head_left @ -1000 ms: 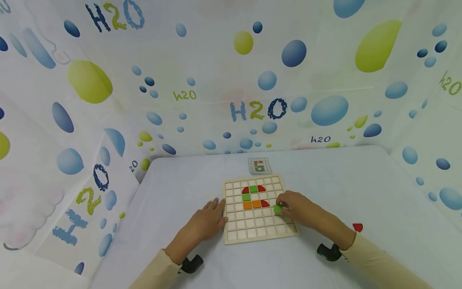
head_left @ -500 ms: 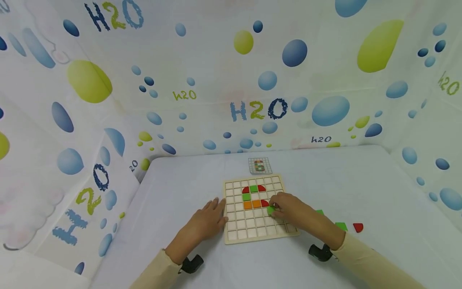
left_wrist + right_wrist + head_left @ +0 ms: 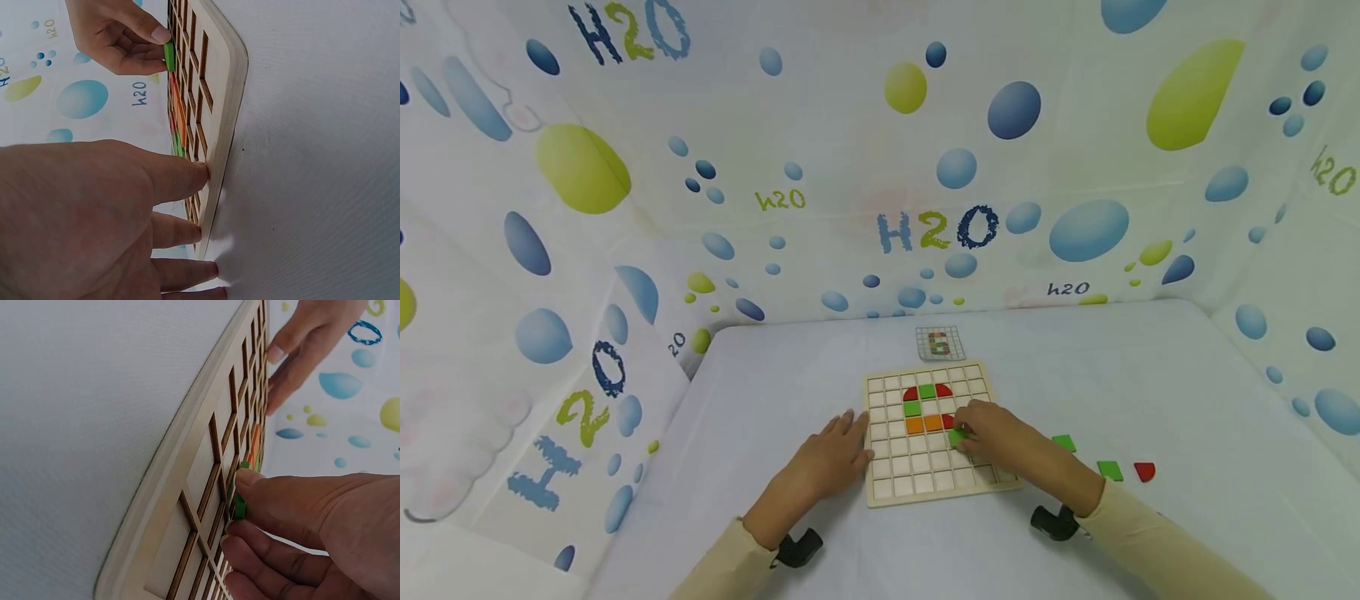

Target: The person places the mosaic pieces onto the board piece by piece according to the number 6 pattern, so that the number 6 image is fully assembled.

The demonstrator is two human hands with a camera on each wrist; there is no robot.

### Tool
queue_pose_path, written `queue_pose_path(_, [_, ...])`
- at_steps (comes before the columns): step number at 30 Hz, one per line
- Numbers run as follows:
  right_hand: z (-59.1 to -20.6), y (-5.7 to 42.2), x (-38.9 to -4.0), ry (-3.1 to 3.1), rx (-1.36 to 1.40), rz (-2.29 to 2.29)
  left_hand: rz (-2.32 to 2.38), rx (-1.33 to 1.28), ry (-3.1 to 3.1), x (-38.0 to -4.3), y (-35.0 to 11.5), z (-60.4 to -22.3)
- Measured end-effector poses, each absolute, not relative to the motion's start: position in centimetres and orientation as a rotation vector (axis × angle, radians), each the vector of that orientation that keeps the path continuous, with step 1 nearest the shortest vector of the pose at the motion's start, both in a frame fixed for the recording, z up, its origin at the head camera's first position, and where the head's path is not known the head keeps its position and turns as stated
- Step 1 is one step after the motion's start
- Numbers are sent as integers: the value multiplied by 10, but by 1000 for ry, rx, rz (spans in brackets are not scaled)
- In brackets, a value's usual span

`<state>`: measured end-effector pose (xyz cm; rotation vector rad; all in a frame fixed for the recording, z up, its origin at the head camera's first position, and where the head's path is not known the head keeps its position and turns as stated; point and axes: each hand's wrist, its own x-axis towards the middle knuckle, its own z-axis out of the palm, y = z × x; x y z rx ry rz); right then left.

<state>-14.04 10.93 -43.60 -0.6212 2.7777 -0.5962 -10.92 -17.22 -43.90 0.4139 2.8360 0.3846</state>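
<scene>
A wooden grid board (image 3: 891, 487) lies on the white table, bearing red rounded pieces (image 3: 943, 390), green square tiles (image 3: 912, 409) and orange square tiles (image 3: 914, 426). My right hand (image 3: 1000, 433) pinches a green square tile (image 3: 956, 438) between thumb and fingers, over the cells just below the lower red piece. In the right wrist view that tile (image 3: 240, 506) stands tilted at the grid, the thumb on its near face. My left hand (image 3: 829, 458) rests at the board's left edge with its fingers extended; in the left wrist view the fingertips (image 3: 199, 175) touch the rim.
Behind the board lies a small card (image 3: 939, 343) printed with a coloured grid pattern. Right of the board are loose green tiles (image 3: 1109, 471) and a red rounded piece (image 3: 1145, 472). A patterned cloth (image 3: 820, 167) hangs behind the table.
My right hand has moved left across the board with the green tile, from near the right edge to below the red piece. Loose green tiles have come into view. The left hand stays put.
</scene>
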Motion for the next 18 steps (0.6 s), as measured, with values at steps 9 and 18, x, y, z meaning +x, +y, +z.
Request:
queue_pose_path(9, [-439,105,-137,2803,-625,-564,374,436,2841,-110,-176,-443])
queue_pose_path(18, [-441,102,-132,2838,-616,-561,362,461,2849,-110,-181,-447])
